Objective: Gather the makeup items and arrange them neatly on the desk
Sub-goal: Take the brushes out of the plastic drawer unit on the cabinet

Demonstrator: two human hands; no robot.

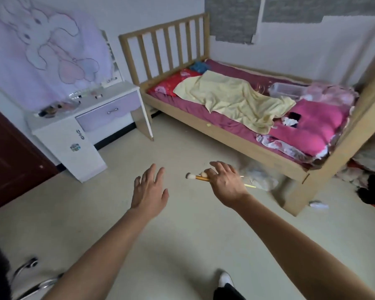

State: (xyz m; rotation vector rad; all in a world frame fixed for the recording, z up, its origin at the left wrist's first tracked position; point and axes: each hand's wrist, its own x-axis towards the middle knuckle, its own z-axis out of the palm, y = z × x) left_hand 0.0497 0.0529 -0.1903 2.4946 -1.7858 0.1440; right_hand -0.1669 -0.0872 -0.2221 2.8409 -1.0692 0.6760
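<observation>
Your left hand [148,191] reaches forward over the floor, palm down, fingers straight and spread apart, holding nothing. Just right of it, your right hand [224,182] curls its fingers around a makeup brush [198,177], with the gold handle crosswise and the pale bristles pointing left. The desk [117,92] stands far left, with small makeup items [52,109] on top. A clear box [287,90] lies on the bed [225,135], far right; its contents can't be made out.

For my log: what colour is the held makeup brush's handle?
Golden orange, on the white-tipped makeup brush; head view shows it.
</observation>
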